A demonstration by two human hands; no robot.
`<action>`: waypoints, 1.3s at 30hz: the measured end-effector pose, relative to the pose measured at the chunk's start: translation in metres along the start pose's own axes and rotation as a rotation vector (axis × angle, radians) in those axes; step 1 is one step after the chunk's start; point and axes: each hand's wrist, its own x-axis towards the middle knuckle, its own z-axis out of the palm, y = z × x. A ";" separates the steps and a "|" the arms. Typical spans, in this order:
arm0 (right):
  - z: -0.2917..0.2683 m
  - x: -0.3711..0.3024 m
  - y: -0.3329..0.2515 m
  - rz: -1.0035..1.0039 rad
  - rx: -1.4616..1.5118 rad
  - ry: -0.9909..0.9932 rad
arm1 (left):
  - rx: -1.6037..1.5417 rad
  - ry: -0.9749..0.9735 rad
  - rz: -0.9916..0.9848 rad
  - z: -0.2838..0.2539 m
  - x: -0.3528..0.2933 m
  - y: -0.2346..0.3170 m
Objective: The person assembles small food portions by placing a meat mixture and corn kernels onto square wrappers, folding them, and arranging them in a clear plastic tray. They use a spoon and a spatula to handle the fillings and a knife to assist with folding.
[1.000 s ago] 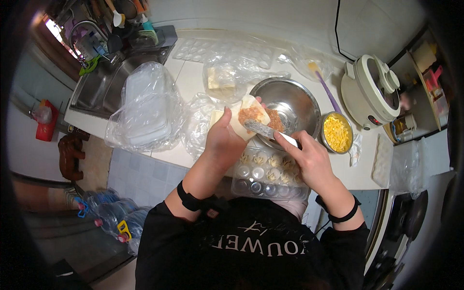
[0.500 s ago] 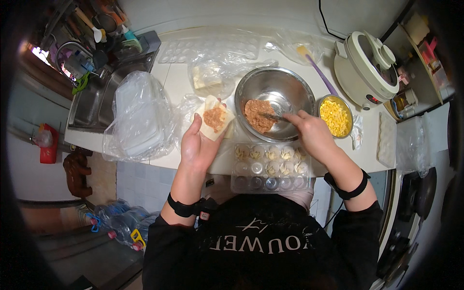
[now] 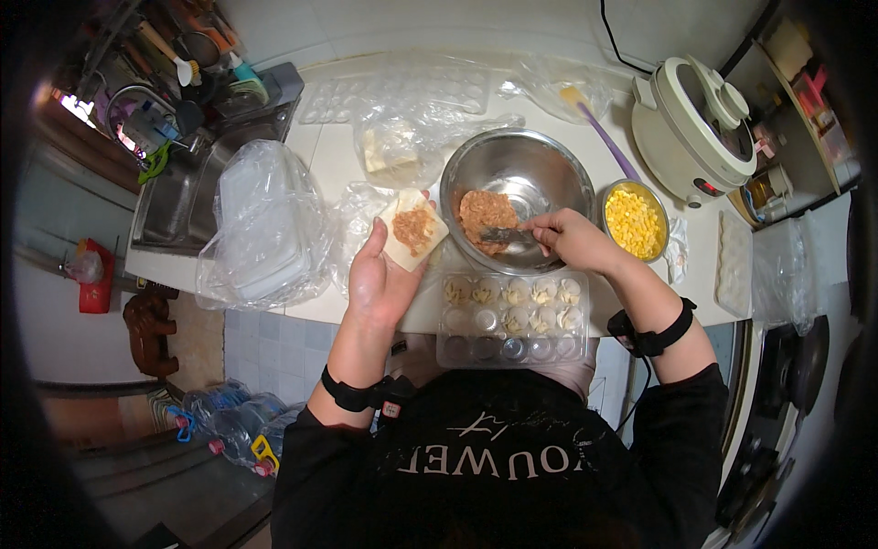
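My left hand (image 3: 373, 279), palm up, holds a pale square dough wrapper (image 3: 400, 247) with minced meat filling (image 3: 414, 229) spread over its middle. The steel mixing bowl (image 3: 569, 183) stands right of it, with a mound of pink minced meat (image 3: 482, 210) at its left side. My right hand (image 3: 578, 240) is over the bowl's near right rim, fingers closed on a flat dark metal utensil (image 3: 497, 236); its blade touches the meat's near edge. Nearest me, a clear plastic tray (image 3: 583, 316) has wrapped dumplings (image 3: 517, 317) in several of its round cells.
A bowl of yellow corn (image 3: 633, 220) sits to the right, below a purple-handled spatula (image 3: 608, 137) and a white electric cooker (image 3: 686, 128). Bagged wrappers (image 3: 389, 151) lie behind my left hand. Bagged plastic boxes (image 3: 261, 220) stand at left beside the sink (image 3: 169, 206).
My right hand has drawn back slightly toward me and left, and the utensil's blade has moved down to the meat's near edge. The left hand with its wrapper has shifted slightly right.
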 end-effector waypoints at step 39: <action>0.024 -0.064 -0.062 -0.607 -0.790 0.551 | 0.045 -0.234 -0.080 0.031 -0.010 -0.007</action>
